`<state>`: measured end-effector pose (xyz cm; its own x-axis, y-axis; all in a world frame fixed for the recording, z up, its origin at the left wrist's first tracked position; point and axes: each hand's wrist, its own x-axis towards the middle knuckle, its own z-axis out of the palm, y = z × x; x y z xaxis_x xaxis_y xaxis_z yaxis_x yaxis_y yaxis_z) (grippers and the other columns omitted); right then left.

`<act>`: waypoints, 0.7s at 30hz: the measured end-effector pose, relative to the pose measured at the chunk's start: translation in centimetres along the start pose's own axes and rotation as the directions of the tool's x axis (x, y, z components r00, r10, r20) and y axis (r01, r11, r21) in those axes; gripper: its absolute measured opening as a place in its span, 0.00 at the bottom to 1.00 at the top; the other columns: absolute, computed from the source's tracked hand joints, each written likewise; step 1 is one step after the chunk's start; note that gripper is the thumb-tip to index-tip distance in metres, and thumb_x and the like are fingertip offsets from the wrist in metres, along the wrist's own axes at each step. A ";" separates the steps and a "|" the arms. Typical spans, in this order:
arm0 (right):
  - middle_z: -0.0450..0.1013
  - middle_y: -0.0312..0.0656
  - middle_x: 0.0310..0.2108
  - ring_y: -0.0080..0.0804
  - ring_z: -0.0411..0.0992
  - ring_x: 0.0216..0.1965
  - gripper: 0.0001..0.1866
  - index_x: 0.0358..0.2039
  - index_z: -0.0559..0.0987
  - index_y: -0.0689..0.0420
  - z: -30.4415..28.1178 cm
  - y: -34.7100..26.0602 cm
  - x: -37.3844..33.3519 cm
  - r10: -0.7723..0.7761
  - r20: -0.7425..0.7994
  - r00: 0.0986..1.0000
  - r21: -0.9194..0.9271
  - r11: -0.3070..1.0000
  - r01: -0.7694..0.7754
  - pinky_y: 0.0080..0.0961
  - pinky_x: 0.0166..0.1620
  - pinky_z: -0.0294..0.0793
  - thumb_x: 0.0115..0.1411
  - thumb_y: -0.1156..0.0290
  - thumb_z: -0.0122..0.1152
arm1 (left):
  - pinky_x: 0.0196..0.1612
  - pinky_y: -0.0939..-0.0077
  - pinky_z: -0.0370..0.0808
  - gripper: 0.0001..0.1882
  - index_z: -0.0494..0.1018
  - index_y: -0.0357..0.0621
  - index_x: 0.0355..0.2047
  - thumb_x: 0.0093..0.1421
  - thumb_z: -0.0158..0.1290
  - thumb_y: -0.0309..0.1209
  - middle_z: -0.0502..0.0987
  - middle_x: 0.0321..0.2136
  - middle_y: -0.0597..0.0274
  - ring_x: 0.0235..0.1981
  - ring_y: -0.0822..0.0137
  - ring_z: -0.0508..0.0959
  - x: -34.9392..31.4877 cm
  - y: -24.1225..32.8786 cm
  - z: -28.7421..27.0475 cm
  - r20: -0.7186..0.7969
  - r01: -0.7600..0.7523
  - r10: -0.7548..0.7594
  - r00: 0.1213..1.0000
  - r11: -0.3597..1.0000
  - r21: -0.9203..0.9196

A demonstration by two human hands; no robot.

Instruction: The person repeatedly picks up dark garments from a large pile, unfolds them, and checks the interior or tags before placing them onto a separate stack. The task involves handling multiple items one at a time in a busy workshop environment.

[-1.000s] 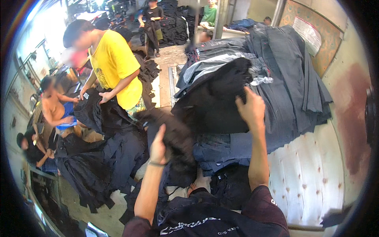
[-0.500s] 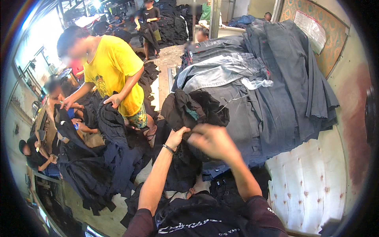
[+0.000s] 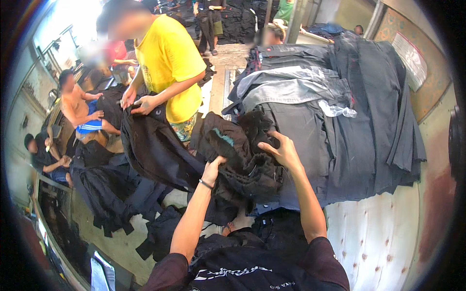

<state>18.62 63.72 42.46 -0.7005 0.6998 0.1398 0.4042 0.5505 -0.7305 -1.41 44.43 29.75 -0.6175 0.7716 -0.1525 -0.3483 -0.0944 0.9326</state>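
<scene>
My left hand [image 3: 213,170] is closed on the edge of a bunched black garment [image 3: 232,151], which has a gathered, ruffled band and a small teal patch. The cloth hangs in front of me, beside a tall stack of dark grey jeans [image 3: 310,136]. To the right of the bundle, my right hand [image 3: 283,151] is open, thumb and forefinger spread apart at the garment's edge. Whether its fingertips touch the cloth, I cannot tell. The lower part of the garment disappears among other dark cloth.
A faded grey pair [image 3: 286,89] and crumpled clear plastic [image 3: 337,109] lie on the stack. At left, a co-worker in a yellow shirt [image 3: 172,60] holds black trousers [image 3: 155,140]. Dark clothes [image 3: 109,186] cover the floor. A white padded panel [image 3: 369,237] stands right.
My right hand has moved right, off the bundle's near edge, and its fingers have spread. The garment has opened out wider. The co-worker has drawn both hands together, lifting the black trousers.
</scene>
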 end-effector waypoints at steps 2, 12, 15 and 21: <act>0.80 0.63 0.52 0.56 0.78 0.58 0.36 0.50 0.82 0.74 -0.6 0.0 -0.3 -0.046 -0.014 0.999 -0.037 0.998 0.046 0.43 0.62 0.74 0.61 0.48 0.74 | 0.50 0.69 0.76 0.10 0.83 0.37 0.39 0.65 0.56 0.30 0.84 0.39 0.65 0.42 0.68 0.82 -2.8 -0.4 -2.8 -0.029 -0.012 0.012 1.000 1.000 0.016; 0.82 0.55 0.41 0.48 0.81 0.45 0.23 0.42 0.84 0.66 -11.0 -5.7 4.1 -0.358 -0.183 0.916 -0.406 0.876 0.261 0.39 0.51 0.76 0.66 0.54 0.69 | 0.52 0.64 0.79 0.18 0.81 0.32 0.44 0.60 0.56 0.34 0.84 0.43 0.53 0.45 0.60 0.83 -17.5 1.6 -15.4 -0.330 0.071 -0.138 0.934 0.976 -0.205; 0.81 0.55 0.43 0.48 0.80 0.46 0.22 0.48 0.84 0.64 -16.5 -11.5 6.8 -0.456 -0.127 0.881 -0.452 0.817 0.358 0.37 0.53 0.76 0.67 0.56 0.68 | 0.51 0.63 0.79 0.17 0.80 0.34 0.41 0.54 0.56 0.32 0.83 0.39 0.56 0.41 0.58 0.83 -19.8 2.6 -17.9 -0.426 0.112 -0.309 0.850 0.897 -0.426; 0.80 0.54 0.57 0.41 0.77 0.60 0.27 0.58 0.81 0.65 -33.4 -11.8 8.1 -0.595 -0.431 0.679 -0.690 0.702 0.176 0.33 0.65 0.69 0.73 0.53 0.60 | 0.48 0.63 0.80 0.17 0.79 0.35 0.41 0.51 0.56 0.28 0.83 0.40 0.55 0.39 0.58 0.83 -24.2 5.1 -17.5 -0.426 -0.044 -0.207 0.881 0.860 -0.508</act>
<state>27.78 78.06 74.52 -0.4619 0.3439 0.8175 0.5662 0.8238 -0.0267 -0.55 14.28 32.46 -0.7723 0.4315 -0.4662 -0.6309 -0.4347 0.6427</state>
